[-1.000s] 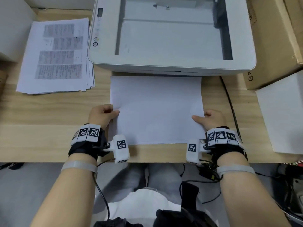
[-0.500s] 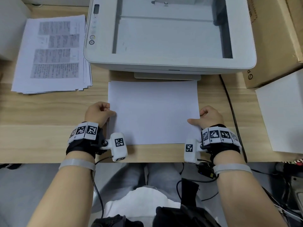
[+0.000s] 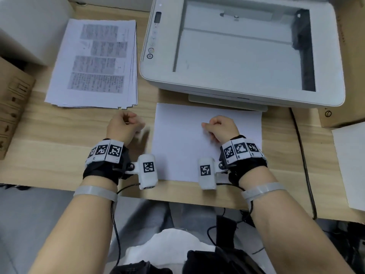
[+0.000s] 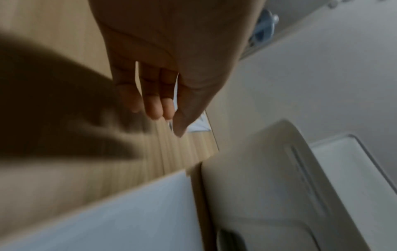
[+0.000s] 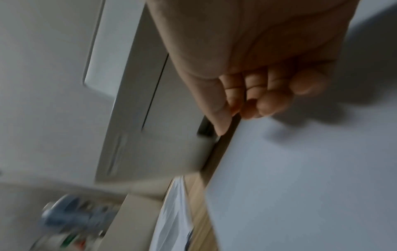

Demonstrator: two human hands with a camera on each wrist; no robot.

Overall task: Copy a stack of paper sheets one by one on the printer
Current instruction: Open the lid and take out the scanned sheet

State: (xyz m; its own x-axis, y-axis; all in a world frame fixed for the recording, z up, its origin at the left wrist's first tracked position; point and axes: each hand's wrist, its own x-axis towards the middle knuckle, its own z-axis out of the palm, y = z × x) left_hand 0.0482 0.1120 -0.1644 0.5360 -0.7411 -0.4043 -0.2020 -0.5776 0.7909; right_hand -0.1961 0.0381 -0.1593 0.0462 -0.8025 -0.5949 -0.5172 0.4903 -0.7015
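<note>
A blank white sheet (image 3: 177, 135) lies flat on the wooden desk (image 3: 49, 145), just in front of the white printer (image 3: 243, 91). The printer's lid is up and its scanner glass (image 3: 237, 56) is bare. A stack of printed sheets (image 3: 94, 62) lies left of the printer. My left hand (image 3: 126, 123) hovers over bare desk between the stack and the blank sheet, fingers relaxed and holding nothing (image 4: 163, 117). My right hand (image 3: 217, 124) is over the middle of the blank sheet (image 5: 300, 186), fingers loosely curled and holding nothing (image 5: 247, 110).
A cardboard box (image 3: 351, 76) stands right of the printer and another (image 3: 11, 99) at the desk's left edge. A white box (image 3: 29, 26) sits at the back left. More white paper (image 3: 349, 165) lies at the right, beside a black cable (image 3: 302, 155).
Both hands have let go of the blank sheet's side edges. The left hand moved left off the sheet onto bare desk. The right hand moved left over the sheet's middle.
</note>
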